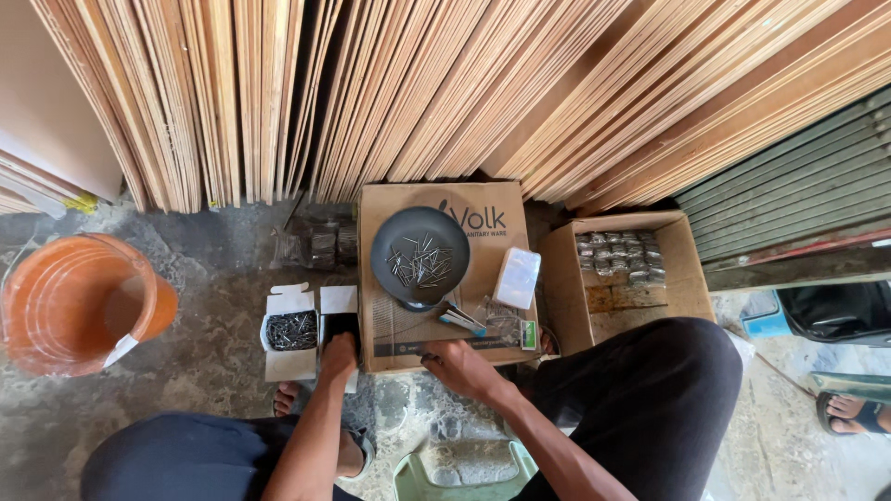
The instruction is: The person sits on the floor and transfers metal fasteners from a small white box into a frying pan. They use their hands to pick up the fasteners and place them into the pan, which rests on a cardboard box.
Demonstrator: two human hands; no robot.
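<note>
Head view, left hand (338,355) reaching into a small box (339,327) — grip hidden, right hand (461,367) loosely closed.

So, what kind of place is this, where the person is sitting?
Probably a hardware or timber shop's storage corner. Many plywood sheets lean upright at the back, a grey plate on a cardboard box holds loose nails, and small open boxes of nails lie on the rough concrete floor.

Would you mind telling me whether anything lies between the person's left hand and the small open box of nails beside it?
Nothing visible does. The left hand rests on a dark open box, and the box of nails sits right next to it on the floor, its flaps open and the nails uncovered.
</note>
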